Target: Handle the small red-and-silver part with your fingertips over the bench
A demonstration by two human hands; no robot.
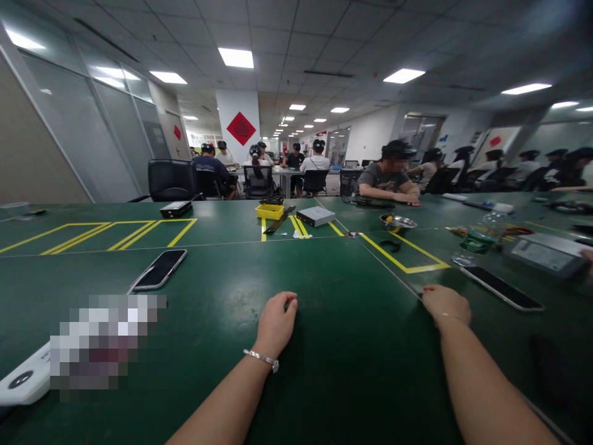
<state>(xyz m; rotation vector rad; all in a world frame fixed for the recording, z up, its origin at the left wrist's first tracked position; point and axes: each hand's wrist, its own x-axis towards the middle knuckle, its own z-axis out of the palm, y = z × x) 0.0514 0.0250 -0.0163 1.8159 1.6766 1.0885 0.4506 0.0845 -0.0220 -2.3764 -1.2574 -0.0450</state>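
Observation:
My left hand (277, 322) rests on the green table with its fingers curled in and the thumb close beside them. No object shows in it, and a silver bracelet (262, 358) circles that wrist. Further right, my right hand (447, 305) lies over the table seam, fingers bent down and closed. Whatever its fingertips may hold is hidden. A dark-screened phone (503, 288) lies just beyond the right hand. Another phone (160, 269), with a light edge, lies to the left of my left hand.
Yellow tape outlines mark the table (222, 321). Farther back are a yellow basket (269, 212), a grey box (315, 216), a metal bowl (398, 222) and a plastic bottle (484, 233). A white device (28, 377) sits front left. A person (389, 179) sits opposite.

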